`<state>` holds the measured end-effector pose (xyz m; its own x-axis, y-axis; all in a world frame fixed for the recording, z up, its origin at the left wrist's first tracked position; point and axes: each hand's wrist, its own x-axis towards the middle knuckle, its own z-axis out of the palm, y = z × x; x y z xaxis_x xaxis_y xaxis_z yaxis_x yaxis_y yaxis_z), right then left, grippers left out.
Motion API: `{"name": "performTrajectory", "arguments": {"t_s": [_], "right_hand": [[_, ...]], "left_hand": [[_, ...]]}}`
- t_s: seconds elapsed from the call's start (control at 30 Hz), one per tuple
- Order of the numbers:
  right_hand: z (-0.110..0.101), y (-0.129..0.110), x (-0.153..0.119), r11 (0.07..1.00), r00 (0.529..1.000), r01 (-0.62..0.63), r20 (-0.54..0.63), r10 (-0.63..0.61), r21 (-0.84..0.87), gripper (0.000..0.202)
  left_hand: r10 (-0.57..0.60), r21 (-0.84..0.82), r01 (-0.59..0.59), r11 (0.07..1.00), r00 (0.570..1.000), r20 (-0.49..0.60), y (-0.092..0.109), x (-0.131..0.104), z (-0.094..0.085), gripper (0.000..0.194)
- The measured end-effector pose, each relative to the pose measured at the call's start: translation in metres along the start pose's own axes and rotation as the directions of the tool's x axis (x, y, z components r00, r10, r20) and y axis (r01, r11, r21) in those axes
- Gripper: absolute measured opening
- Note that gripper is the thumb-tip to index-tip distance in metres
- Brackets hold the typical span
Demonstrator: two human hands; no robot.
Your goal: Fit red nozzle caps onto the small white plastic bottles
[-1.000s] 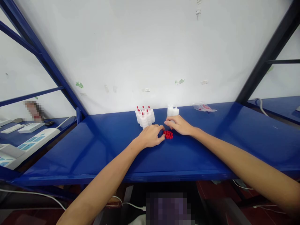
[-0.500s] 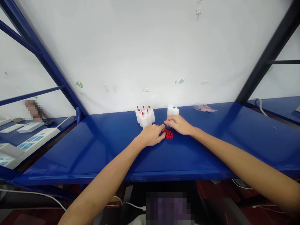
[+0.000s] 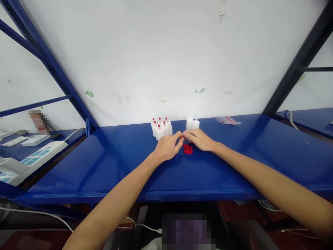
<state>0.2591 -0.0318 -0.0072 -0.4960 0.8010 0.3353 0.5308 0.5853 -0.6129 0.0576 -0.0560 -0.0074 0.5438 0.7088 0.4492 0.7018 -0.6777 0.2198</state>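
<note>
My left hand is closed in a pinch, with a small bit of red, a red cap, showing at its fingertips. My right hand brings its closed fingertips up against those of the left; what they grip is hidden. Just below the meeting fingers lies a pile of small red caps on the blue table. Behind my left hand stands a tight group of white squeeze bottles with red-tipped nozzles. A few white bottles without red tips stand behind my right hand, partly covered by it.
A clear plastic bag with red pieces lies at the back right of the blue table. Blue posts rise at the left. Beyond them are a power strip and white boxes. The wall borders the table's back.
My left hand has lifted from the red pile, bringing a red cap up to the right fingertips. The hands now touch. My right hand has barely moved.
</note>
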Motion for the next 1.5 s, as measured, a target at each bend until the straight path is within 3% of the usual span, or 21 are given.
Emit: {"name": "performTrajectory", "arguments": {"t_s": [0.23, 0.43, 0.63, 1.0, 1.2, 1.33, 1.5], "right_hand": [[0.005, -0.002, 0.000, 0.995, 0.995, 0.094, 0.028, -0.095, 0.022, 0.052], [0.004, -0.003, 0.000, 0.996, 0.995, 0.094, 0.023, -0.094, 0.002, 0.050], [0.004, -0.008, -0.003, 0.992, 0.991, 0.124, 0.040, -0.125, 0.030, 0.043], [0.004, -0.014, -0.004, 0.979, 0.995, 0.100, 0.004, -0.101, -0.177, 0.032], [0.006, -0.010, -0.002, 0.984, 0.989, 0.145, -0.015, -0.148, -0.106, 0.044], [0.007, -0.003, 0.000, 0.993, 0.994, 0.071, -0.092, -0.063, 0.093, 0.046], [0.006, 0.002, 0.004, 0.943, 0.982, -0.037, -0.162, 0.095, 0.330, 0.034]], "left_hand": [[-0.006, -0.115, 0.004, 0.993, 1.000, -0.014, 0.002, 0.000, 0.000, 0.022], [-0.011, -0.166, 0.003, 0.986, 0.999, -0.048, 0.002, -0.001, 0.001, 0.022], [0.045, -0.238, -0.039, 0.971, 0.999, 0.020, 0.000, -0.001, 0.002, 0.022], [0.101, -0.290, -0.074, 0.954, 0.992, 0.078, -0.003, -0.002, 0.006, 0.019], [0.071, -0.350, -0.060, 0.935, 0.997, 0.018, -0.005, 0.000, 0.005, 0.020], [0.005, -0.286, -0.003, 0.958, 1.000, 0.007, -0.007, -0.002, -0.005, 0.023], [-0.106, 0.072, 0.098, 0.993, 0.986, 0.130, -0.014, -0.006, -0.020, 0.027]]}}
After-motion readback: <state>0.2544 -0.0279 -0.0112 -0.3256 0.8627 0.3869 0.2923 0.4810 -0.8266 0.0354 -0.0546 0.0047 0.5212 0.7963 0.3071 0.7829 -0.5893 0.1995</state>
